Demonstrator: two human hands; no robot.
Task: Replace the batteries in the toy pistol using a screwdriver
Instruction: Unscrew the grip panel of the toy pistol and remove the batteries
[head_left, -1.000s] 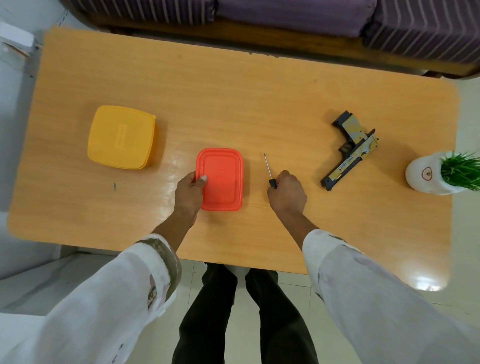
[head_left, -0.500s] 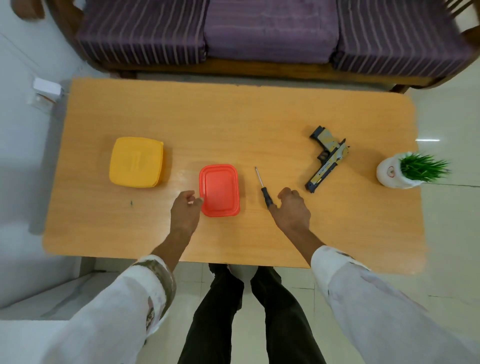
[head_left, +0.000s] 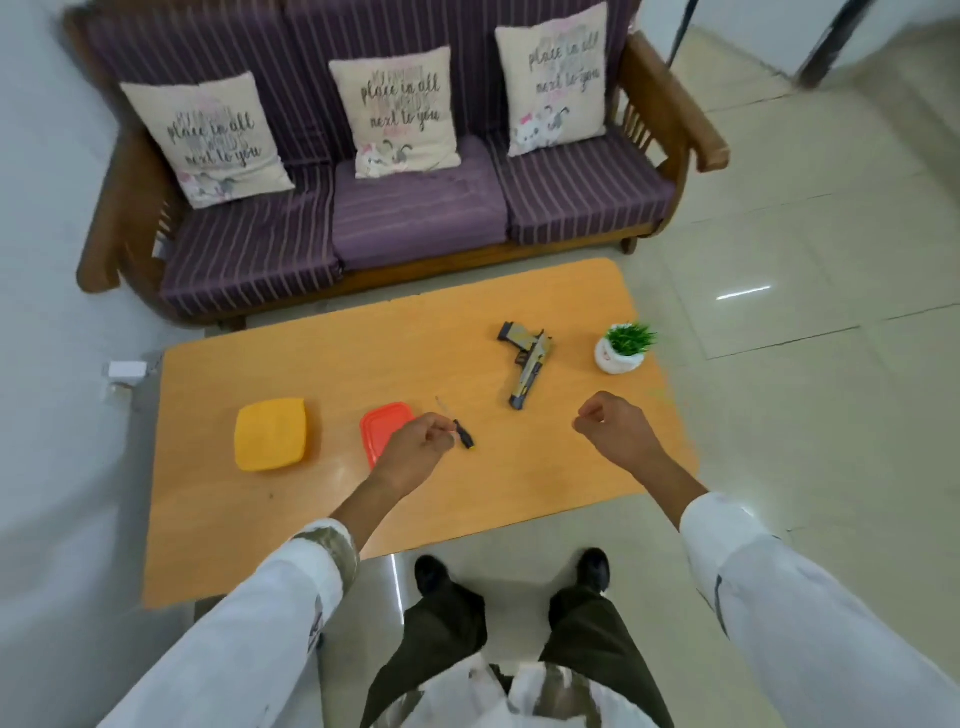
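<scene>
Shoes (head_left: 431, 571), two and black, are standing on the tiled floor just short of the near edge of one orange wooden table (head_left: 363, 364), under dark trouser legs. Two white sleeves (head_left: 260, 623) are reaching forward over that near edge.

Two bare hands are hovering above the table's near half, and neither is holding anything. The left hand (head_left: 413, 449) is hanging over the table's near middle with its fingers loosely curled. It is covering part of one red rectangular plastic box with a lid (head_left: 387, 421). The right hand (head_left: 615, 428) is hanging over the table's near right part, fingers loosely curled in and thumb lying against the forefinger.

One small screwdriver with a black handle and a thin metal shaft (head_left: 462, 434) is lying flat near the table's middle. Its handle is pointing towards the near edge and is showing just beside the left hand's fingertips, which are not closing round it.

One yellow square plastic box with a lid (head_left: 270, 434) is sitting on the table's left part, well apart from the red one.

One tan and dark grey toy pistol (head_left: 527, 364) is lying flat on the table's right half, farther back than the screwdriver, its barrel end pointing towards the near edge. One small white pot of green grass (head_left: 618, 356) is standing by the table's right edge, near the pistol.

Beyond the table's far edge, one wooden-framed sofa with three purple striped seat cushions (head_left: 415, 218) is standing. Three cream printed pillows (head_left: 397, 111) are leaning against its back.
</scene>
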